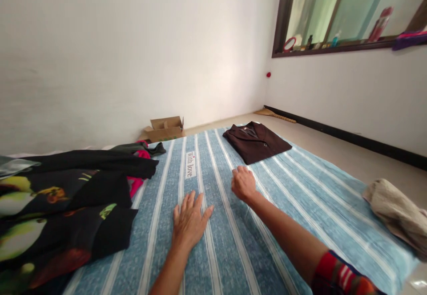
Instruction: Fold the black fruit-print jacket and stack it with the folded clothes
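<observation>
My left hand (190, 219) lies palm down on the blue and white striped sheet (230, 241), its fingers spread and holding nothing. My right hand (243, 183) is to its right and farther forward, with the fingers curled in; whether anything is inside them is hidden. Just beyond that hand lies a folded dark brown garment (256, 141) with a button. A "With love" print (190, 165) shows on the sheet ahead of my left hand. At the left, a pile of black patterned clothes (110, 228) rests on the sheet.
An open cardboard box (165, 128) stands by the wall behind the sheet. A beige cloth (396, 206) lies at the right edge. A broom (275, 115) is on the floor near the corner. Small items, including a round mirror (289, 44), line the window sill.
</observation>
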A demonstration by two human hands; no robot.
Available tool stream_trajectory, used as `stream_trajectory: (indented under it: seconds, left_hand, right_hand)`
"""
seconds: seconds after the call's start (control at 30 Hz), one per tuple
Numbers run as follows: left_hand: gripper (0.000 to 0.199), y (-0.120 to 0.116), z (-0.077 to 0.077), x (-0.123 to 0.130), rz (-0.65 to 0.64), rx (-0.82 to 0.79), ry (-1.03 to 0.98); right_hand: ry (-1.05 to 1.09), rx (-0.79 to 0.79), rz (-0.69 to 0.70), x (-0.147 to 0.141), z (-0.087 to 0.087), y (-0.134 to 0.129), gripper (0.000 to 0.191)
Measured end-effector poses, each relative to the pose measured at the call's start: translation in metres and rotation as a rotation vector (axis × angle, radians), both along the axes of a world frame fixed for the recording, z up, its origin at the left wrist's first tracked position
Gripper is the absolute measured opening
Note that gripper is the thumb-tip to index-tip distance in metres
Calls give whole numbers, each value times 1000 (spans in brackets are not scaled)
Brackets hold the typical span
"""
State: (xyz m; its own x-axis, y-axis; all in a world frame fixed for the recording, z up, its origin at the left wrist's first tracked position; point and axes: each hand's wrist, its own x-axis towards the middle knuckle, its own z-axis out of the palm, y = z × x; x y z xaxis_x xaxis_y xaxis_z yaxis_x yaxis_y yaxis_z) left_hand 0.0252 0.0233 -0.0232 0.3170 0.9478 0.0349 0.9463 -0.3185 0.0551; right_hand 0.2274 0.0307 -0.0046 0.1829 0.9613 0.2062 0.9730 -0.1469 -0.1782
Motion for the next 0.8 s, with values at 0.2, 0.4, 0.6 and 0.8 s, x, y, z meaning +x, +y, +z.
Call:
stream_trajectory:
  seconds: [0.2, 0.4, 0.6, 0.8]
  left_hand:
    - [60, -1, -4, -4, 16, -45, -50]
    - [61, -1, -2, -7, 34, -97, -81]
    - [60, -1, -5, -8, 28, -89, -138]
    - [60, -2, -9, -11, 25, -80, -217]
  right_hand:
    - [-91, -2, -233, 35, -4, 64, 35]
    - [-159, -61, -366, 41, -18, 97, 42]
    - [-217, -140, -373, 39, -19, 117, 48]
    - [-195, -164, -342, 44, -7, 114, 46]
